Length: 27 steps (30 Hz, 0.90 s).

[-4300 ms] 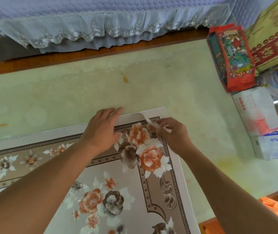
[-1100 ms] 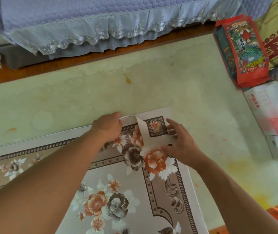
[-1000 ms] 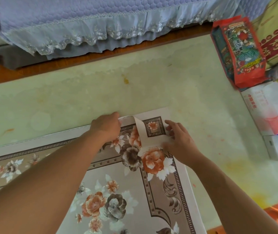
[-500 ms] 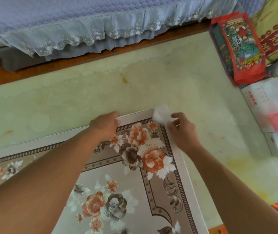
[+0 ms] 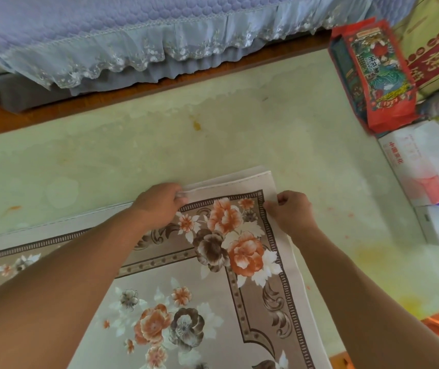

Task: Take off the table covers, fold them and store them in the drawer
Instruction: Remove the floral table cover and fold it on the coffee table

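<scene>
Floral table cover (image 5: 213, 288) lies flat on the table (image 5: 159, 145), spread from the far corner at about 1 o'clock of frame centre down toward 6–7 o'clock and out of frame at the bottom and left. Two layers appear stacked at the far hem, so it is judged already folded at least once; layer count cannot be confirmed. Long visible edge runs from 9 o'clock to 1 o'clock along the far hem; the short side edge runs from that corner down to 5 o'clock. Left hand (image 5: 159, 206) is placed on the far hem, fingers curled over it and pinching the edge, at 10 o'clock from the orange flower cluster. Right hand (image 5: 291, 213) grips the side edge just below the corner, fingers curled with the border pinched, at 2 o'clock from the same cluster. The corner lies between the two hands, slightly closer to the right hand. Next move is judged to be squaring the corner and then drawing the far hem toward 6 o'clock; both hands are already on the cover, so no reach is needed. Off the cover: red packet (image 5: 373, 73) and white boxes (image 5: 421, 166) at 2–3 o'clock, well apart; the blue lace-trimmed bedspread (image 5: 133, 43) is at 12 o'clock beyond the table. No drawer is in view.
</scene>
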Available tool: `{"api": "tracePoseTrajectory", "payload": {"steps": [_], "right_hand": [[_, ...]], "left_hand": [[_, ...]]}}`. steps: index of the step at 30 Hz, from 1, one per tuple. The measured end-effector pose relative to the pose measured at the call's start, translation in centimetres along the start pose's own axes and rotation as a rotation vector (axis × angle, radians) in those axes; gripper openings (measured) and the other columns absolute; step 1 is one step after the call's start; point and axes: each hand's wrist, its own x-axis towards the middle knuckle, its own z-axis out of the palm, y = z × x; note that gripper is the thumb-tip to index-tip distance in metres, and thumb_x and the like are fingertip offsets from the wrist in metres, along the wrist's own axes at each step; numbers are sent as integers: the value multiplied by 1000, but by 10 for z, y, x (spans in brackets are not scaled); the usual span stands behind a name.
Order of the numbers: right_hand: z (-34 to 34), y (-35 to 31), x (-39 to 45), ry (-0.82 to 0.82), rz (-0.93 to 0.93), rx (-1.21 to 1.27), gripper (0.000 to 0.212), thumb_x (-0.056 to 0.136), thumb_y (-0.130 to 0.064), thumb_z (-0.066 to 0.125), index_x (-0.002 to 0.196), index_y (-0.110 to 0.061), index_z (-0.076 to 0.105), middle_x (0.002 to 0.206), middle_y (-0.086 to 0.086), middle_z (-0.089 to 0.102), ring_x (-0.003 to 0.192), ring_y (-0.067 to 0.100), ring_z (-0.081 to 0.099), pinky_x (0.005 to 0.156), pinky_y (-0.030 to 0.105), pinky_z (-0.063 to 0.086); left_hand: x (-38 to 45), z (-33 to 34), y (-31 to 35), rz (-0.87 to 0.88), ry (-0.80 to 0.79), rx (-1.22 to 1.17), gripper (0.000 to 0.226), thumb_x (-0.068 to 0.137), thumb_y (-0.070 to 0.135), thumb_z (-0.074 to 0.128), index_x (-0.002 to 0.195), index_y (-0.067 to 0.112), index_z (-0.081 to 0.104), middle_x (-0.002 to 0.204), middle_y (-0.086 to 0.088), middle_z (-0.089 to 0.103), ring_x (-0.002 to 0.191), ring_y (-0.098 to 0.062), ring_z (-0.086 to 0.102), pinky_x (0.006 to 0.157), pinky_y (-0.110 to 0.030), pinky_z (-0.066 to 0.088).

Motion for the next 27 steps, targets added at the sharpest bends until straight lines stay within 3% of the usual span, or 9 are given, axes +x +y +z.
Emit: {"api": "tracePoseTrajectory", "payload": {"steps": [2, 7, 11, 15, 18, 20, 24, 27], "right_hand": [[-2, 3, 0, 5, 2, -6, 12, 87, -27, 72, 78, -19, 70, 79, 1, 71, 78, 23, 69, 75, 44, 61], [2, -8, 2, 64, -67, -27, 33, 97, -37, 57, 76, -15, 68, 73, 6, 69, 75, 27, 65, 65, 36, 52], [6, -14, 4, 108, -27, -70, 35, 98, -37, 56, 78, -13, 70, 71, 6, 67, 67, 23, 59, 52, 25, 38], [6, -17, 7, 99, 5, -78, 39, 97, -37, 56, 69, -10, 65, 63, 6, 62, 61, 23, 55, 49, 26, 34], [6, -21, 9, 95, 12, -93, 38, 98, -37, 55, 69, -15, 64, 65, 3, 61, 65, 24, 58, 51, 26, 37], [8, -23, 7, 112, -1, -114, 31, 98, -37, 53, 78, -17, 65, 72, 2, 63, 70, 23, 61, 56, 28, 43], [13, -25, 3, 192, -31, -148, 17, 97, -32, 50, 89, -18, 57, 81, 0, 60, 71, 19, 57, 57, 29, 41], [18, -24, 5, 274, -125, -216, 18, 97, -30, 54, 91, -15, 63, 93, 2, 57, 86, 26, 56, 72, 32, 44]], "left_hand": [[-1, 2, 1, -3, -6, 33, 25, 105, 36, 51, 85, 22, 53, 82, 2, 54, 85, -27, 58, 75, -39, 45], [1, 5, 1, -4, 76, 34, 19, 107, 39, 44, 100, 21, 48, 85, 3, 56, 83, -24, 57, 71, -38, 43], [2, 9, -5, -2, 110, -9, 22, 109, 34, 39, 93, 22, 50, 80, 5, 53, 82, -25, 56, 69, -36, 40], [2, 9, -2, -3, 149, 36, 25, 110, 34, 36, 92, 21, 49, 77, 4, 52, 74, -21, 51, 64, -35, 36], [-1, 11, -2, 60, 266, 187, 22, 109, 32, 37, 93, 20, 47, 80, 2, 53, 74, -22, 50, 64, -35, 36], [-1, 14, -4, 107, 321, 268, 19, 109, 29, 37, 96, 19, 49, 88, 1, 50, 81, -22, 45, 67, -36, 37], [0, 16, -3, 110, 326, 263, 13, 107, 23, 38, 103, 16, 48, 94, -2, 48, 84, -23, 42, 67, -38, 38], [0, 13, -1, 79, 303, 295, 4, 103, 14, 45, 104, 18, 44, 94, -2, 50, 84, -22, 43, 66, -36, 37]]}}
